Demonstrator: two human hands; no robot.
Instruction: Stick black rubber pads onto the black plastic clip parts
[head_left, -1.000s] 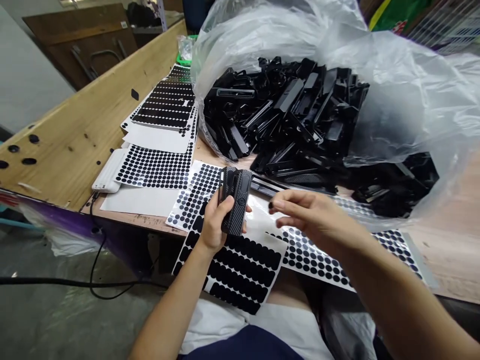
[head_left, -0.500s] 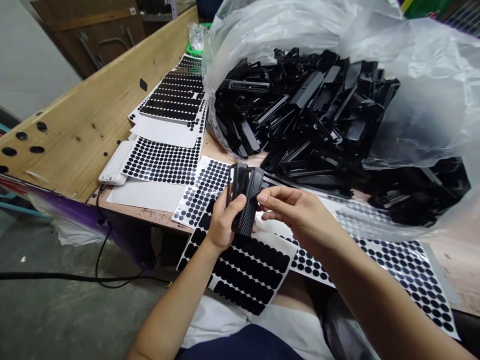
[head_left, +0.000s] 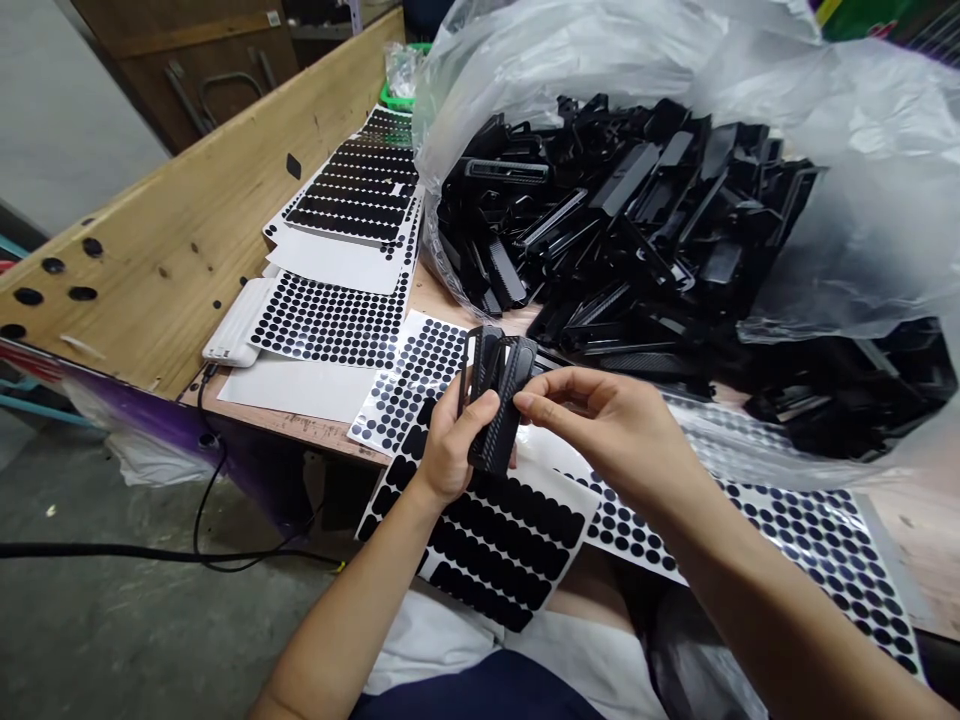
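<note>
My left hand is wrapped round a black plastic part with a carbon-fibre-like pattern and a slotted frame. My right hand meets the part's right edge, thumb and index finger pinched together; whether a small sticker is between them is hidden. Beneath my hands a sheet of large black stickers overhangs the table's front edge. Sheets of small black round stickers lie to the left and right.
A clear plastic bag spills a heap of black plastic parts across the table. More sticker sheets and a white power bank with a cable lie at left, along a wooden side board. A green basket stands behind.
The camera view has shifted slightly. My left hand keeps its hold on the black part, and my right fingers stay at its right edge with almost no movement.
</note>
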